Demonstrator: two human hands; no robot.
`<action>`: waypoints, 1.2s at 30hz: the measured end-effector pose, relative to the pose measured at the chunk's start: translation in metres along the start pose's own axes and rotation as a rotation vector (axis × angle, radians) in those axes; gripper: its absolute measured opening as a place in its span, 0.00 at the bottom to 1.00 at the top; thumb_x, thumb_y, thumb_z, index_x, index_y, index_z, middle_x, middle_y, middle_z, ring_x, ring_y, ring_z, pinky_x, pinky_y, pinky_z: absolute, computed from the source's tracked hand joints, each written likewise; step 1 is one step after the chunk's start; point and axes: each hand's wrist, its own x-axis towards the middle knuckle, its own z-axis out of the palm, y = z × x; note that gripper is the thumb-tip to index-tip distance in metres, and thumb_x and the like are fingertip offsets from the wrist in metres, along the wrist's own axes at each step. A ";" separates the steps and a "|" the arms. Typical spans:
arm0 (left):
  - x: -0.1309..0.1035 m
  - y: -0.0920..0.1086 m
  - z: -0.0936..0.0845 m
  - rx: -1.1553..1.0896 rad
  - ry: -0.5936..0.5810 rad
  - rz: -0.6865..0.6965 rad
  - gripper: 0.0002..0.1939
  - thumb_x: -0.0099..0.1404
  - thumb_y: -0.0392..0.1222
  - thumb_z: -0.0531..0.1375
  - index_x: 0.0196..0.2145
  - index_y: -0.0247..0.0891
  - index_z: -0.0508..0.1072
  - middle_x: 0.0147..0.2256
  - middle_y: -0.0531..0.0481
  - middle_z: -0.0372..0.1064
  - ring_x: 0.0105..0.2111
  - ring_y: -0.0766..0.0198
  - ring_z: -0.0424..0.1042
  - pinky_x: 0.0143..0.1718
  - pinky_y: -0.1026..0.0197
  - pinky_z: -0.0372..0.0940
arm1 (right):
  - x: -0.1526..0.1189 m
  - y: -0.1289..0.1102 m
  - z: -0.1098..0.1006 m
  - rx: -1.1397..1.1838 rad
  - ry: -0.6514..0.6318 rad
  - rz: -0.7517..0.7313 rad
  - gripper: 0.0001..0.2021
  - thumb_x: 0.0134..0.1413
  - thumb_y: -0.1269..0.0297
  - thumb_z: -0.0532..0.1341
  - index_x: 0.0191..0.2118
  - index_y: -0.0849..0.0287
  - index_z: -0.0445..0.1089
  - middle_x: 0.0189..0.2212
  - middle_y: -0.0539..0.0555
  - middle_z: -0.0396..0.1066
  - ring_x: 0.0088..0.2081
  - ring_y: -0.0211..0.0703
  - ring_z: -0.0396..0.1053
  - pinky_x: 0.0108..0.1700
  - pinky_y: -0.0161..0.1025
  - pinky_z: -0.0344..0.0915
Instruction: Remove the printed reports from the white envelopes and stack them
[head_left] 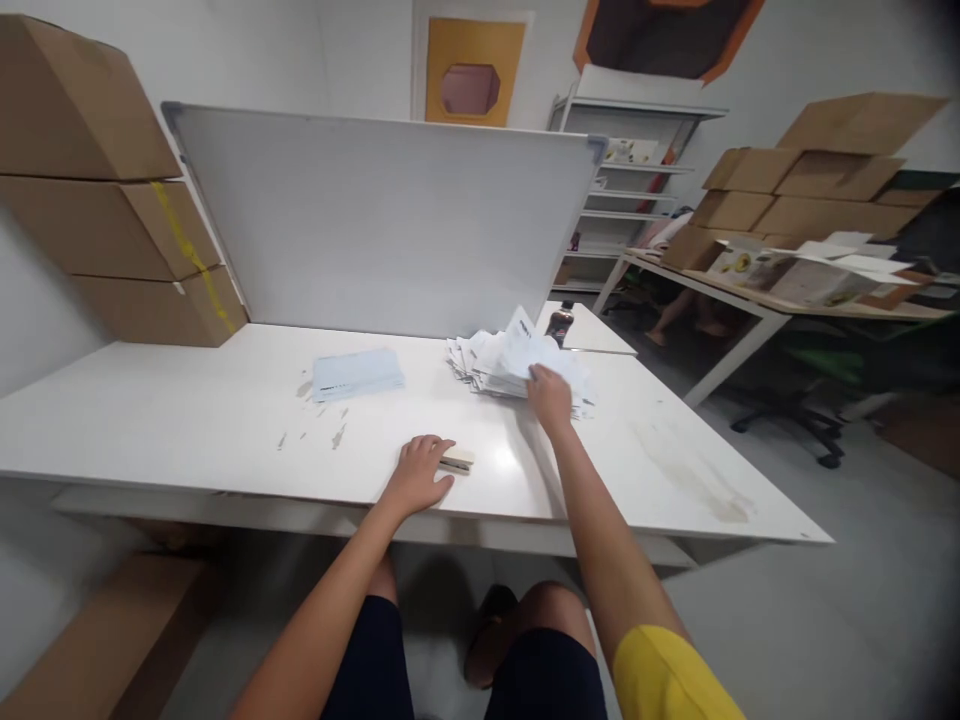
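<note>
Seated at a white table [202, 430], with the left hand [420, 475] laid around the back end of a cream stapler [459, 461] near the front edge. Keeping thumb and fingers spread on that side, in a loose curve rather than a squeeze. Reaching forward with the right hand [551, 400], out of a yellow sleeve [660, 670], to a loose heap of papers [484, 365] farther back and to the right. Pinching the near edge of a sheet [525, 345] there — tilted above the heap, with a printed corner pointing up. Cannot tell whether just one sheet or several in that pinch, with the thumb hidden and the fingers slightly blurred. Lying flat to the left of the heap, well apart from it and beyond the stapler: a fairly neat stack of pale blue sheets [358, 375]. Scattered just beside that stack, dark smudges [337, 437]; across the right part of the tabletop, a brownish stain [701, 475]. Standing upright along the back, a whiteboard [390, 220]; piled at its left end, three cardboard boxes [120, 230]. Past the heap, on a second white surface [600, 336], a dark bottle [560, 325]. Farther off to the right, a metal shelf unit [645, 105] and another table [716, 282] — loaded with cartons [810, 205] and open white boxes [817, 282].
</note>
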 end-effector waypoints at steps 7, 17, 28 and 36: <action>0.012 0.001 0.005 0.024 -0.007 0.029 0.29 0.56 0.43 0.61 0.56 0.42 0.62 0.52 0.42 0.62 0.53 0.48 0.59 0.55 0.46 0.55 | 0.025 -0.092 0.050 0.092 -0.146 -0.216 0.20 0.58 0.55 0.57 0.48 0.66 0.69 0.50 0.69 0.69 0.54 0.56 0.64 0.55 0.50 0.57; 0.041 -0.002 0.021 0.035 -0.023 0.071 0.27 0.59 0.43 0.59 0.57 0.42 0.62 0.53 0.44 0.61 0.55 0.52 0.58 0.57 0.48 0.53 | -0.010 -0.287 0.150 0.186 -0.574 -0.135 0.32 0.59 0.49 0.52 0.62 0.64 0.53 0.64 0.66 0.50 0.65 0.57 0.45 0.62 0.55 0.41; 0.037 -0.016 0.048 0.067 0.027 0.073 0.28 0.60 0.49 0.58 0.57 0.41 0.62 0.57 0.40 0.57 0.55 0.45 0.57 0.57 0.46 0.52 | -0.009 -0.248 0.157 0.069 -0.400 0.041 0.18 0.60 0.61 0.51 0.50 0.65 0.67 0.53 0.69 0.62 0.53 0.59 0.57 0.51 0.49 0.51; 0.036 -0.011 0.044 0.083 -0.024 0.040 0.28 0.61 0.49 0.56 0.57 0.39 0.61 0.58 0.39 0.56 0.54 0.44 0.57 0.57 0.44 0.52 | -0.013 -0.241 0.157 0.123 -0.480 -0.125 0.20 0.59 0.69 0.48 0.55 0.62 0.65 0.62 0.62 0.57 0.62 0.51 0.49 0.59 0.48 0.44</action>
